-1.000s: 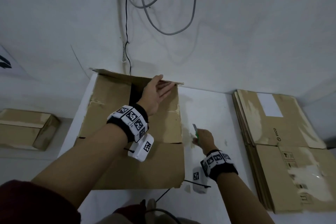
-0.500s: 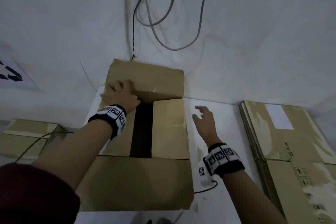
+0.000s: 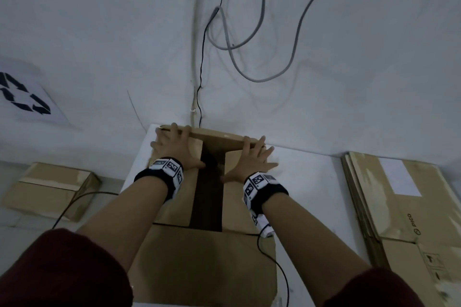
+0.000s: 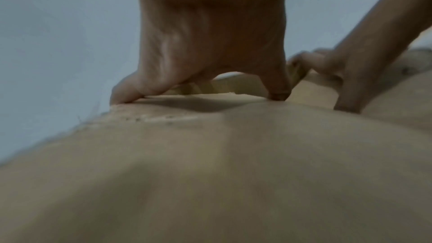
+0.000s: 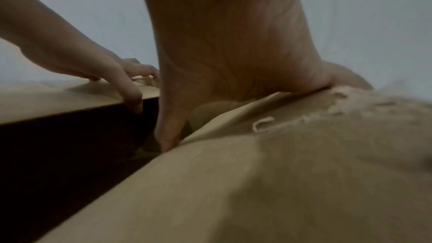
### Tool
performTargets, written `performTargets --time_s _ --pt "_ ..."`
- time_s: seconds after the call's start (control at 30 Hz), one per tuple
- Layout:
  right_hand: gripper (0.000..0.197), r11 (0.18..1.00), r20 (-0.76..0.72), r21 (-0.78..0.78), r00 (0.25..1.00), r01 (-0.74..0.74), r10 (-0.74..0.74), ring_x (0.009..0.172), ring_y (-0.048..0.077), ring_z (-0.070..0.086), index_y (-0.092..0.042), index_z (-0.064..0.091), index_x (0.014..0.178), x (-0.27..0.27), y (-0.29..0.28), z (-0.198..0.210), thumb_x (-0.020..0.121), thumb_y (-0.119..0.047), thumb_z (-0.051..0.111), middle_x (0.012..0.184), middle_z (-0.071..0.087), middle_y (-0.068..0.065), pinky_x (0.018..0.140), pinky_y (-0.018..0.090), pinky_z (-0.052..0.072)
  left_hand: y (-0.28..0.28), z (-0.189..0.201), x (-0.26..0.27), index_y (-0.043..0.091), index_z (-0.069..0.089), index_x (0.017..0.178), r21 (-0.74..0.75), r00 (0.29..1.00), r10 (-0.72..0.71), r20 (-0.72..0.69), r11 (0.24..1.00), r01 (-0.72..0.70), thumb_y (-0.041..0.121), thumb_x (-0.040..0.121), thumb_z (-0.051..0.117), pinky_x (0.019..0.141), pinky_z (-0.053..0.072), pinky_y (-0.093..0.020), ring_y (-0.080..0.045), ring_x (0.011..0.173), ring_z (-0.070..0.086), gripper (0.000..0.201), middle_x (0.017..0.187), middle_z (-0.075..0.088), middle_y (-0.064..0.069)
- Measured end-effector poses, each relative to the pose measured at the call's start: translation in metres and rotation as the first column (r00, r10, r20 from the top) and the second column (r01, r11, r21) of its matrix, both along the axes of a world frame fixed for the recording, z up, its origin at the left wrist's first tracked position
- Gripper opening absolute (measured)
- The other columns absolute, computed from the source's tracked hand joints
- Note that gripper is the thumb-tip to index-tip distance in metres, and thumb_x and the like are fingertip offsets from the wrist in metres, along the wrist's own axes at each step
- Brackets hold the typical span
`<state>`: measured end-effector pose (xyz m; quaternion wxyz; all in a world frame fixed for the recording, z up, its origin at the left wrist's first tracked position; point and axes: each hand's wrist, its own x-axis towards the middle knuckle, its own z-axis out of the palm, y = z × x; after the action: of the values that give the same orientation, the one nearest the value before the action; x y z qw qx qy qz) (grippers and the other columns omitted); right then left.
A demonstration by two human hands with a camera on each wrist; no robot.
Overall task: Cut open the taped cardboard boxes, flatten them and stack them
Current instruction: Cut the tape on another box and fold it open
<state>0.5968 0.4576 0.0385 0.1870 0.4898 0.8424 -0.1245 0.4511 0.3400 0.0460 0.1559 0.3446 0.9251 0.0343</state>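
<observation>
All three views are dim, with a cool grey-blue cast and flat, even light whose source is not visible. The head view is fairly sharp at the centre; wide-angle distortion bends the wall [image 3: 349, 32] and cables [image 3: 252, 67] toward the edges. Soft shadow fills the dark gap in the cardboard box [image 3: 208, 197]. No glare shows anywhere. Both wrist views are soft and noisy: the near cardboard [image 4: 210, 182] is a blurred tan mass, and the left hand [image 4: 210, 43] and right hand [image 5: 229, 47] loom dark and underexposed.
</observation>
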Motion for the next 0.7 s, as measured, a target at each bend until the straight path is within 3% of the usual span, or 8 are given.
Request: performTargets --time_s 0.1,0.2,0.3,0.37,0.47,0.53,0.6,0.7 --pt "0.143 0.993 -0.112 -0.122 0.993 0.012 -0.026 0.144 0.047 -0.023 -0.028 -0.020 0.153 0.004 0.007 0.008 0.059 -0.071 0.078 0.156 -0.036 0.014 0.112 0.073 0.008 -0.009 0.014 -0.012 0.036 0.027 0.145 0.102 0.986 0.023 0.164 0.994 -0.040 0.071 0.054 0.071 0.106 0.028 -0.062 -0.044 0.139 0.011 0.107 0.153 0.018 -0.006" --pt "0.130 0.946 -0.356 -0.324 0.929 -0.024 -0.099 0.150 0.036 -0.013 -0.030 -0.002 0.157 0.021 0.023 0.027 0.058 -0.071 0.072 0.163 -0.018 0.011 0.120 0.055 0.006 -0.030 0.034 -0.026 0.032 0.021 0.151 0.333 0.872 -0.067 0.485 0.936 -0.113 0.071 0.053 0.058 0.114 0.021 -0.049 -0.035 0.143 0.015 0.111 0.158 0.018 -0.006" --pt "0.099 0.746 -0.572 -0.658 0.710 -0.098 -0.411 0.145 0.024 0.026 -0.038 0.019 0.155 0.058 0.031 0.052 0.072 -0.060 0.069 0.161 0.022 -0.004 0.113 0.050 0.029 -0.064 0.059 -0.029 0.038 0.025 0.149 0.500 0.671 -0.195 0.716 0.813 -0.297 0.056 0.080 0.055 0.101 0.032 -0.039 -0.020 0.130 0.036 0.078 0.146 0.038 0.003" --pt "0.064 0.688 -0.609 -0.717 0.585 -0.117 -0.536 0.123 0.024 0.053 -0.027 0.044 0.146 0.092 0.038 0.068 0.091 -0.056 0.057 0.142 0.052 0.005 0.102 0.048 0.044 -0.091 0.071 -0.037 0.037 0.041 0.143 0.508 0.621 -0.179 0.763 0.761 -0.404 0.051 0.096 0.045 0.090 0.044 -0.036 -0.020 0.117 0.051 0.050 0.130 0.055 0.006" --pt "0.030 0.836 -0.714 -0.548 0.533 -0.023 -0.454 0.096 0.022 0.066 -0.011 0.057 0.127 0.149 0.052 0.073 0.103 -0.026 0.047 0.130 0.060 0.021 0.086 0.041 0.055 -0.134 0.074 -0.057 0.014 0.053 0.136 0.583 0.752 -0.096 0.652 0.698 -0.416 0.037 0.102 0.043 0.090 0.049 -0.039 -0.029 0.108 0.060 0.042 0.114 0.065 -0.006" --pt "0.051 0.919 -0.704 -0.387 0.618 0.077 -0.349 0.105 0.026 0.061 -0.014 0.043 0.143 0.180 0.059 0.060 0.096 -0.019 0.062 0.133 0.056 0.017 0.091 0.048 0.053 -0.157 0.059 -0.075 0.010 0.043 0.142 0.531 0.894 0.023 0.448 0.797 -0.286 0.038 0.099 0.050 0.101 0.041 -0.045 -0.036 0.120 0.053 0.052 0.133 0.055 -0.018" --pt "0.084 0.967 -0.629 -0.200 0.735 0.160 -0.252 0.116 0.032 0.054 -0.021 0.028 0.153 0.199 0.052 0.039 0.084 -0.019 0.077 0.132 0.052 0.015 0.098 0.055 0.047 -0.175 0.036 -0.079 0.012 0.013 0.153 0.262 0.963 0.116 0.242 0.948 -0.180 0.046 0.094 0.048 0.112 0.028 -0.049 -0.040 0.137 0.034 0.077 0.152 0.030 -0.024" --pt "0.065 0.992 -0.563 0.095 0.827 0.079 -0.012 0.118 0.037 0.052 -0.020 0.049 0.141 0.202 0.015 0.010 0.080 -0.021 0.073 0.131 0.052 0.019 0.099 0.039 0.045 -0.184 0.006 -0.052 0.017 0.015 0.153 0.087 0.995 0.102 0.013 0.991 -0.102 0.052 0.093 0.042 0.118 0.010 -0.049 -0.037 0.146 0.005 0.075 0.159 0.008 -0.018"
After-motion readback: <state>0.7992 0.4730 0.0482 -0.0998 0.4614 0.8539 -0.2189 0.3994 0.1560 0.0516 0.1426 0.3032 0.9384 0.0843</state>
